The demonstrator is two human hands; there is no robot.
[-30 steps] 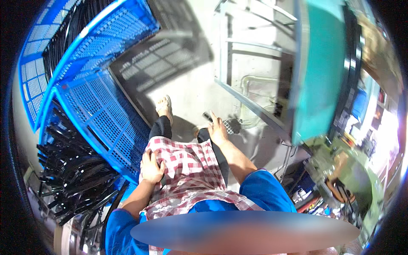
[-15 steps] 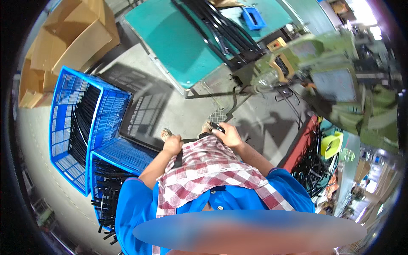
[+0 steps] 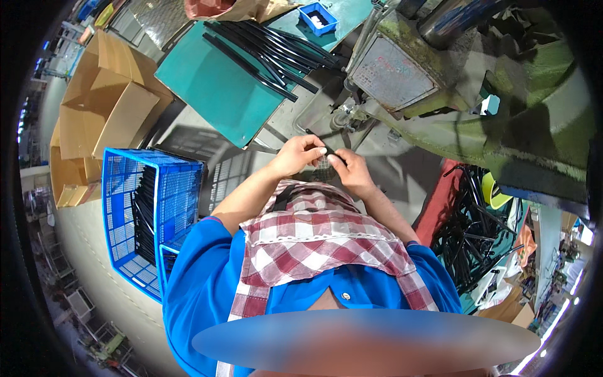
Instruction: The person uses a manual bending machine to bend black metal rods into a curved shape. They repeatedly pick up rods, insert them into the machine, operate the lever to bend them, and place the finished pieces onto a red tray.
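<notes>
Just beyond my checked apron (image 3: pixel 314 245), both hands meet at a short, narrow black piece (image 3: pixel 330 151). My left hand (image 3: pixel 294 157) is closed on it, with thumb and fingers pinched together. On its other end my right hand (image 3: pixel 353 173) grips with thumb and curled fingers. The piece's exact kind cannot be made out, since the fingers cover much of it. Ahead, a green table (image 3: pixel 207 81) carries a bundle of long black tubes (image 3: pixel 270 53).
A greenish machine (image 3: pixel 402 75) stands ahead to the right. To the left are a blue crate (image 3: pixel 179 188) with black strips inside and an open cardboard box (image 3: pixel 119 119). Tangled black parts (image 3: pixel 471 232) lie at the right, beside a red edge (image 3: pixel 436 204) and a yellow-green container (image 3: pixel 493 191).
Both hands have risen from my lap and come together, the left moving right to take hold of the black piece. My view has shifted toward the machine, which looks nearer.
</notes>
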